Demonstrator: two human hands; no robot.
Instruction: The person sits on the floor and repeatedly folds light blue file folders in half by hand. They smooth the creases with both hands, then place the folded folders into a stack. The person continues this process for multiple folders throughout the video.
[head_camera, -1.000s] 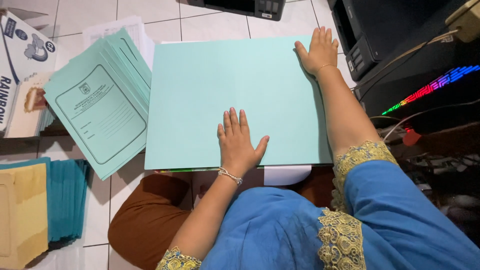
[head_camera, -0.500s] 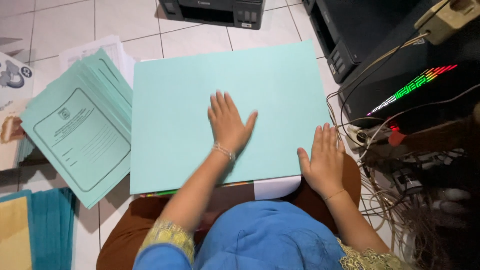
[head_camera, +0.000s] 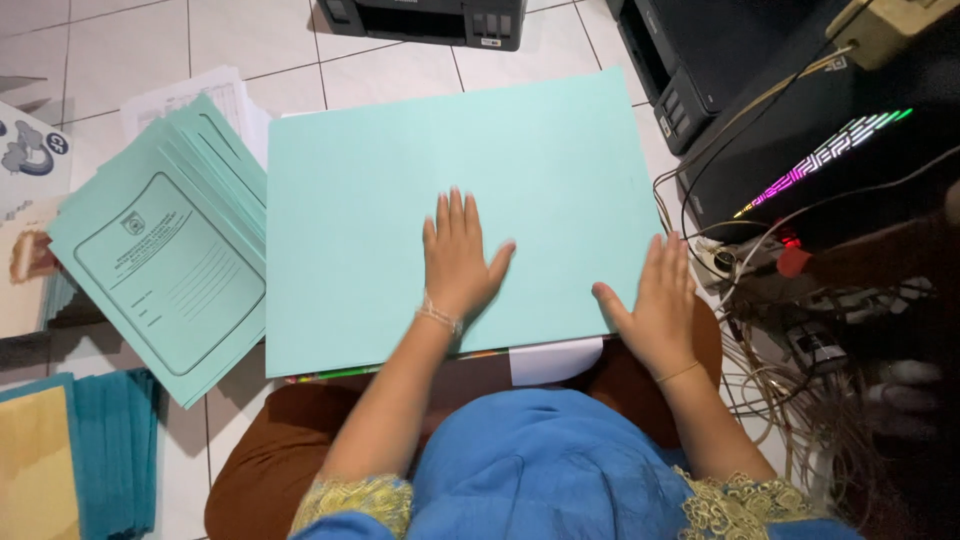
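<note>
A large plain mint-green paper folder (head_camera: 400, 170) lies flat in front of me, partly over my lap. My left hand (head_camera: 458, 258) rests palm down on its middle, fingers spread, a thin bracelet at the wrist. My right hand (head_camera: 655, 303) presses flat on the folder's lower right corner, fingers apart. Neither hand holds anything. White sheets (head_camera: 555, 360) and coloured edges peek out under the folder's near edge.
A fanned stack of printed mint-green folders (head_camera: 165, 260) lies to the left on the tiled floor (head_camera: 120, 50). Teal and yellow folders (head_camera: 70, 460) sit at lower left. Black printers (head_camera: 425, 18) stand at the top, a computer with coloured lights (head_camera: 820, 155) and tangled cables (head_camera: 780, 350) at right.
My right hand came back from the folder's far right corner to its near right corner. My left hand stayed flat on the folder's middle. The view shifted slightly.
</note>
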